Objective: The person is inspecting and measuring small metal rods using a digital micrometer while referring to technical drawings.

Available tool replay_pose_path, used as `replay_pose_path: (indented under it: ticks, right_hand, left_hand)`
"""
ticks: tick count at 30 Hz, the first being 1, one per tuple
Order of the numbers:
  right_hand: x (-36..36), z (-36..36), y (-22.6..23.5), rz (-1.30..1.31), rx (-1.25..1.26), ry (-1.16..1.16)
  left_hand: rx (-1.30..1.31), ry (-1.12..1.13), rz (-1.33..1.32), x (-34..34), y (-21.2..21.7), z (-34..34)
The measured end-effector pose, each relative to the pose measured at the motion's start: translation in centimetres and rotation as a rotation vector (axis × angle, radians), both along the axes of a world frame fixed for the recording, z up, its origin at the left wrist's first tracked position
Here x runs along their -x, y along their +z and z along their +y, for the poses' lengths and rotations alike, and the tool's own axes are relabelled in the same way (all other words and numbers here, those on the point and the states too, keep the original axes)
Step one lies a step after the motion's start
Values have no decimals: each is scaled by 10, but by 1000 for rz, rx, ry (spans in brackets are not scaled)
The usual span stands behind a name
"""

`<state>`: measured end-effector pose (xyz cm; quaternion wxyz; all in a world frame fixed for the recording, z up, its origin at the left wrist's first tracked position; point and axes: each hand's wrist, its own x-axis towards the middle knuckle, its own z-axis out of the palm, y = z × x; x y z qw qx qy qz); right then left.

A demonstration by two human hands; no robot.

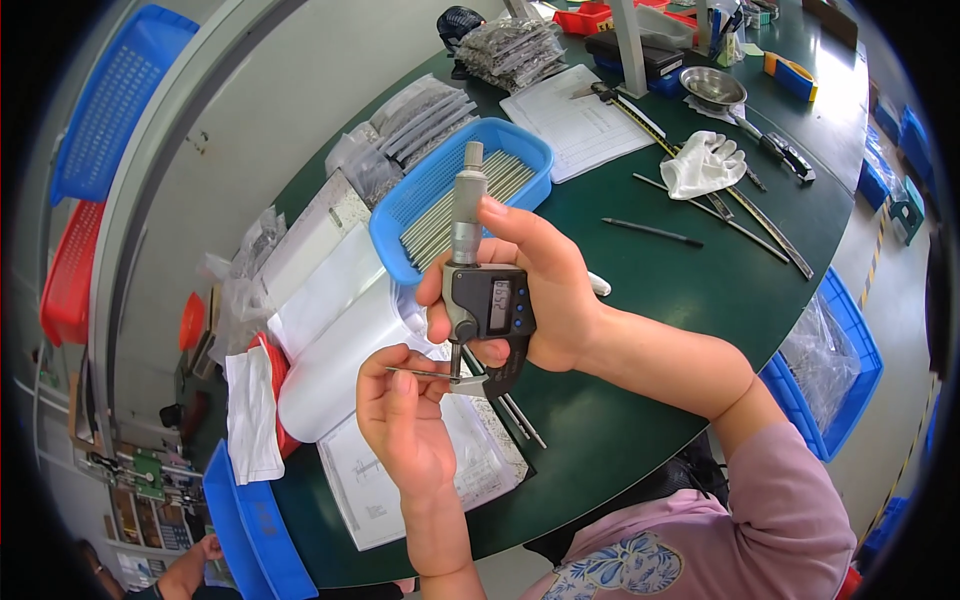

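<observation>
My right hand (555,290) is wrapped round a digital micrometer (488,290) with a grey barrel and a dark body, held upright above the table, thumb on the barrel. My left hand (405,415) pinches a thin metal rod (425,373) between thumb and fingers. One end of the rod lies at the micrometer's jaws; whether they touch it I cannot tell. Behind the micrometer stands a light blue basket (540,165) with many thin metal rods (470,200) in it. Several loose rods (520,420) lie on the table below my right hand.
On the green table (610,300) are printed sheets (370,490), a white glove (703,166), a caliper (785,155), a pencil-like rod (652,232), a metal bowl (713,88) and bagged parts (515,50). Blue bins (830,400) stand right. Another person's hand (208,547) shows lower left.
</observation>
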<state>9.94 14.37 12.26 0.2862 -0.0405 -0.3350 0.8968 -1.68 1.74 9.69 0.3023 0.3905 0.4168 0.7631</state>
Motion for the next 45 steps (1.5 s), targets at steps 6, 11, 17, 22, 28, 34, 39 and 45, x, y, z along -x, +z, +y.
replay_pose_path:
  ticks: [6,11,17,22,28,34,39,45]
  right_hand:
    - [3,-1,-1,-19,-56,-34]
    - [4,-3,-1,-64,-113,-89]
    - [0,-1,0,4,-20,-30]
    - [0,-2,-2,26,47,-7]
    - [3,0,-3,2,-15,-38]
    - [3,0,-3,4,-7,-39]
    - [3,1,-3,-30,-91,-41]
    - [5,-2,-3,-42,-90,-94]
  left_hand:
    - [-13,-8,-6,0,0,1]
    - [-6,4,-12,1,0,-1]
    - [-3,14,-3,-1,-1,0]
    - [-13,-12,17,0,-2,0]
    - [-3,-5,22,0,-2,-1]
    - [15,34,28,0,1,0]
    - [20,38,43,0,1,0]
    - [-3,13,23,1,0,0]
